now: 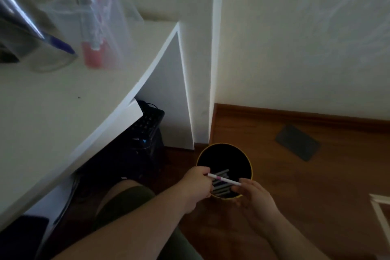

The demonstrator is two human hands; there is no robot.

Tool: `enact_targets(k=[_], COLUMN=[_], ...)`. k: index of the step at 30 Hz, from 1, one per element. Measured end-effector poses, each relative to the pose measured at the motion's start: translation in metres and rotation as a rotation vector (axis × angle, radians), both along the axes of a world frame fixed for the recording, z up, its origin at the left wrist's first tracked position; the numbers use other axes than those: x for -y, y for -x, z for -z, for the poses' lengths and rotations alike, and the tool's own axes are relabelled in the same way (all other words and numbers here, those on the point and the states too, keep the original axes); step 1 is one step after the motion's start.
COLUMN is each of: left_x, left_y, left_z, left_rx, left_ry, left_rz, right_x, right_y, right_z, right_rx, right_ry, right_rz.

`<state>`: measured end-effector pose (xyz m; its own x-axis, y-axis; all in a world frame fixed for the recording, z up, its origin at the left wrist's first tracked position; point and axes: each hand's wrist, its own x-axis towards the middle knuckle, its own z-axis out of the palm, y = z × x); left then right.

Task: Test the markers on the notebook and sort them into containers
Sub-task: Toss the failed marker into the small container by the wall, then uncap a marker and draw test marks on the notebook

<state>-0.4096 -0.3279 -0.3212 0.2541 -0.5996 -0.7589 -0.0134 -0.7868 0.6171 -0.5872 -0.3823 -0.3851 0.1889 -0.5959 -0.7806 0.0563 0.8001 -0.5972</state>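
A white desk (69,99) fills the left of the scene, with a pale wall (295,38) behind it and a brown wooden floor (316,175) on the right. Far on the desk stands a clear plastic container (101,27) with several markers upright in it, blurred. A flat dark object (298,142) lies on the floor near the baseboard; what it is cannot be told.

On the floor near the desk leg sits a round dark bin (224,151) with a yellow rim, grey markers heaped inside. Just above its near edge, a white marker (224,179) with a pink band is held level between both hands. The left hand (197,184) pinches its left end with curled fingers; the right hand (252,193) has its fingertips at the right end, loosely curled, though whether they truly clamp it I cannot tell.

The marker looks light, stiff and smooth, so probably a bit slippery; a pinch near mid-barrel should hold it best.
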Motion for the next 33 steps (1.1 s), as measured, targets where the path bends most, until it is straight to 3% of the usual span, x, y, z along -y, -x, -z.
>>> enact_targets(k=[5, 10, 13, 16, 19, 26, 30, 33], left_x=[-0.003, -0.045, -0.093, -0.142, -0.201, -0.332, -0.363, -0.361], left_y=[-0.016, -0.044, -0.089, -0.158, -0.24, -0.377, -0.421, -0.436], left_z=[-0.07, -0.183, -0.255, -0.302, -0.306, -0.26, -0.242, -0.236], left_rx=[0.087, 0.055, 0.258, 0.453, 0.729, 1.192, 1.351, 1.473], left_ry=[0.122, 0.552, 0.782, 0.872, 0.749, 0.175, 0.037, 0.058], left_rz=[0.14, 0.053, -0.138, -0.308, -0.44, -0.623, -0.519, -0.463], right_x=[0.021, 0.01, -0.021, -0.051, -0.085, -0.19, -0.218, -0.216], right_y=[-0.012, -0.084, -0.138, -0.205, -0.287, -0.458, -0.513, -0.523], right_z=[-0.035, -0.178, -0.274, -0.329, -0.353, -0.354, -0.326, -0.31], right_rx=[-0.05, 0.414, 0.694, 0.785, 0.742, 0.484, 0.231, 0.158], right_ry=[0.113, 0.241, 0.353, 0.511, 0.609, 0.817, 1.24, 1.3], right_rz=[-0.167, -0.322, -0.52, -0.711, -0.865, -1.269, -1.249, -1.168])
